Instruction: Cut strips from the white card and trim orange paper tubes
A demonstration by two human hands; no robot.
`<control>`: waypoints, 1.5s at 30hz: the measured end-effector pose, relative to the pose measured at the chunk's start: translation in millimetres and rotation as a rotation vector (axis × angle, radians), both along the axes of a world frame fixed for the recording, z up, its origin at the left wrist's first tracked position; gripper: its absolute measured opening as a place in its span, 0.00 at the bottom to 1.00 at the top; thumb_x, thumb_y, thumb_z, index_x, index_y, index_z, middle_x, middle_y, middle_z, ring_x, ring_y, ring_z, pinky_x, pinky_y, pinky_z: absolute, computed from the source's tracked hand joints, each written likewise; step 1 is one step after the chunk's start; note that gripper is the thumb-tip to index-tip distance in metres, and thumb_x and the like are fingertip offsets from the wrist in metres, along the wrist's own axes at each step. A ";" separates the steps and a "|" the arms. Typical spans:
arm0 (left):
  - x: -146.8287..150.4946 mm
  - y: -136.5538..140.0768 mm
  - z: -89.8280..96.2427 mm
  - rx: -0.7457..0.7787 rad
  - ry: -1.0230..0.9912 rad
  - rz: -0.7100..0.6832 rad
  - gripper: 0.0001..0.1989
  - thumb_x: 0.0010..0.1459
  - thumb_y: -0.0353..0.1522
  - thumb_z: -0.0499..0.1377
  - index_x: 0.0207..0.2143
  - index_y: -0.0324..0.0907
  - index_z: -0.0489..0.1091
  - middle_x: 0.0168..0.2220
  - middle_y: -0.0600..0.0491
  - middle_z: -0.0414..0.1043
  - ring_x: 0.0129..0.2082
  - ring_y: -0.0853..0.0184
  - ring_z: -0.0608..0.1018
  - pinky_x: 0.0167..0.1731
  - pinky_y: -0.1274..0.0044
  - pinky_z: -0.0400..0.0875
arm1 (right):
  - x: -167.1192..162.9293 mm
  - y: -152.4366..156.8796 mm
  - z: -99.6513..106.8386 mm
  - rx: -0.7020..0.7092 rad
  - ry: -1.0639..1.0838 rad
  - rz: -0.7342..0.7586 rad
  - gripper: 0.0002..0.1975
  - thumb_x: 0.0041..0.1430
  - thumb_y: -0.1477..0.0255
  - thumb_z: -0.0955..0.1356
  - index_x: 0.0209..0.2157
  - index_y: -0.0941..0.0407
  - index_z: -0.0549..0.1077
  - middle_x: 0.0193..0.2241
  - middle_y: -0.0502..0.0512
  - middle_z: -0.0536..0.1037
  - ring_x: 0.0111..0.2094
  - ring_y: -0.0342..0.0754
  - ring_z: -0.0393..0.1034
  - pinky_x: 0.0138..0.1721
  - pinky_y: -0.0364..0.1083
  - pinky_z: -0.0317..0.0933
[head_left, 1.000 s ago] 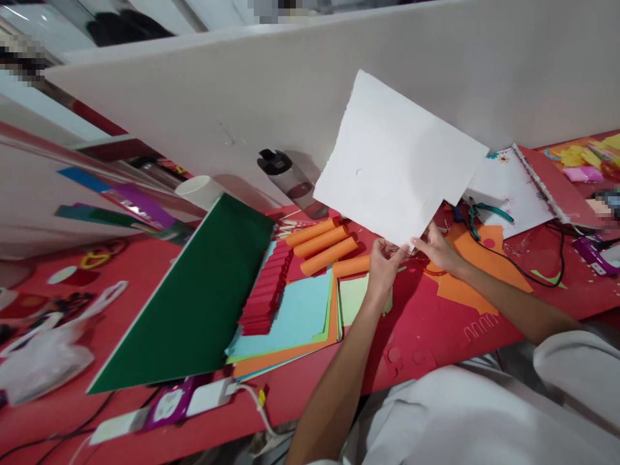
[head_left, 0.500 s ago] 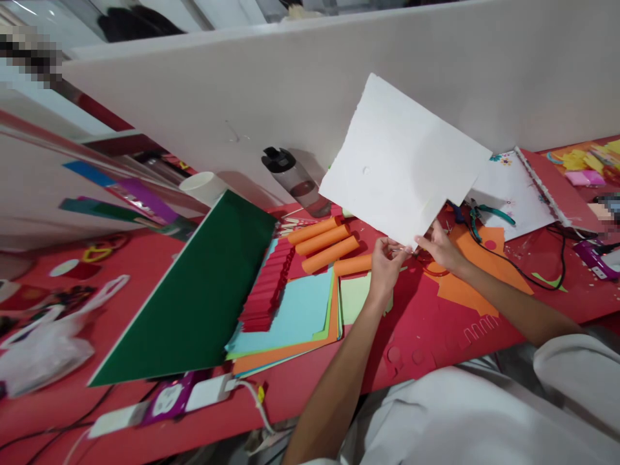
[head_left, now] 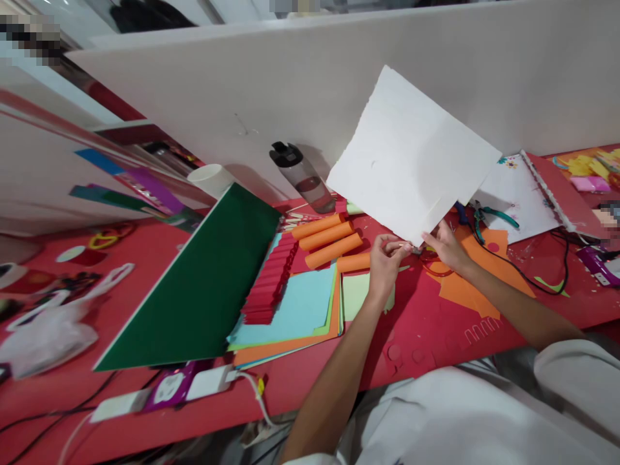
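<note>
A large white sheet (head_left: 411, 148), ragged along its left side, is held up tilted above the table. Its lower right edge has a step cut into it, with a narrow white flap (head_left: 440, 212) beside the step. My right hand (head_left: 446, 247) pinches the sheet near its bottom corner, thumb in front. Just left of that corner, my left hand (head_left: 386, 261) is closed in a pinch on something small and thin that I cannot make out. Orange-handled scissors (head_left: 436, 266) appear to lie partly hidden behind my right hand.
Orange paper rolls (head_left: 333, 250), a pleated red paper strip (head_left: 268, 284) and stacked coloured paper (head_left: 305, 303) lie left of my hands. A green board (head_left: 194, 290) leans there. Behind stands a bottle (head_left: 303, 177); pliers (head_left: 484, 216) and orange paper (head_left: 472, 278) lie right.
The view has shifted slightly, and the sheet has tilted a little. The flap by its lower right edge shows more plainly. Both hands stay near the bottom corner.
</note>
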State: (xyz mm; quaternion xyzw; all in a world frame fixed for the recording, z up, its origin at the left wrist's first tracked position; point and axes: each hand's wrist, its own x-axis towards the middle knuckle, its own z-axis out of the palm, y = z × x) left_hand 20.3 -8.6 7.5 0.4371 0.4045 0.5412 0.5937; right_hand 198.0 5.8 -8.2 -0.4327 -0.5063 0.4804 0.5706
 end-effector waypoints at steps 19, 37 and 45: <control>-13.0 11.8 -1.0 0.149 0.232 0.029 0.21 0.58 0.49 0.69 0.27 0.41 0.72 0.26 0.55 0.75 0.27 0.70 0.74 0.32 0.77 0.67 | 0.4 -8.2 12.9 -0.045 -0.077 0.092 0.23 0.60 0.54 0.76 0.47 0.52 0.69 0.36 0.54 0.85 0.35 0.52 0.83 0.36 0.50 0.77; -22.1 20.2 4.7 0.126 -0.039 0.241 0.22 0.54 0.48 0.73 0.28 0.43 0.69 0.27 0.56 0.73 0.29 0.71 0.74 0.35 0.78 0.71 | 25.2 -15.7 43.0 -0.174 -0.374 0.576 0.28 0.60 0.67 0.76 0.59 0.57 0.69 0.36 0.56 0.85 0.27 0.45 0.78 0.25 0.41 0.69; -28.9 22.1 11.4 0.106 -0.009 0.200 0.23 0.53 0.49 0.73 0.28 0.43 0.69 0.28 0.55 0.73 0.29 0.71 0.74 0.35 0.77 0.71 | 31.9 -14.7 36.0 -0.369 -0.362 0.784 0.45 0.59 0.66 0.78 0.72 0.54 0.59 0.26 0.46 0.81 0.19 0.44 0.75 0.18 0.39 0.65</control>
